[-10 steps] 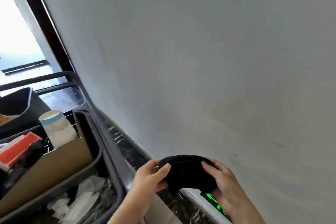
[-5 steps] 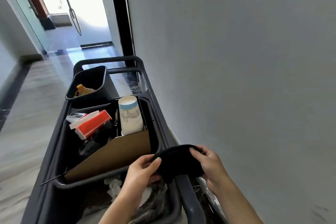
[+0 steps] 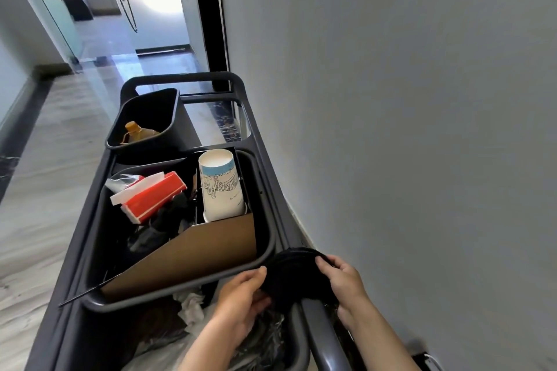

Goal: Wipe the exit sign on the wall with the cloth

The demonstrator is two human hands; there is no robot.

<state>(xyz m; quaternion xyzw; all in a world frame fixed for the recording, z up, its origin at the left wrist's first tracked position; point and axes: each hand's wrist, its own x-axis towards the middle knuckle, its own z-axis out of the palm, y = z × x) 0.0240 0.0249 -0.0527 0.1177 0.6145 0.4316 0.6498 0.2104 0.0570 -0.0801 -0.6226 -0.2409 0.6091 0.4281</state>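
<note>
Cloth [image 3: 294,275] bunched, long axis left-right, over cart [image 3: 265,159] rail; left hand [image 3: 244,295] and right hand [image 3: 343,280] pinch its ends.

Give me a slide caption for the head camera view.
Both hands, left and right, hold a black cloth over a cleaning cart.

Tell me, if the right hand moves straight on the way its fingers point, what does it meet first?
Probably the left hand: the right hand points leftward across the black cloth both hold. Depth is unclear.
</note>
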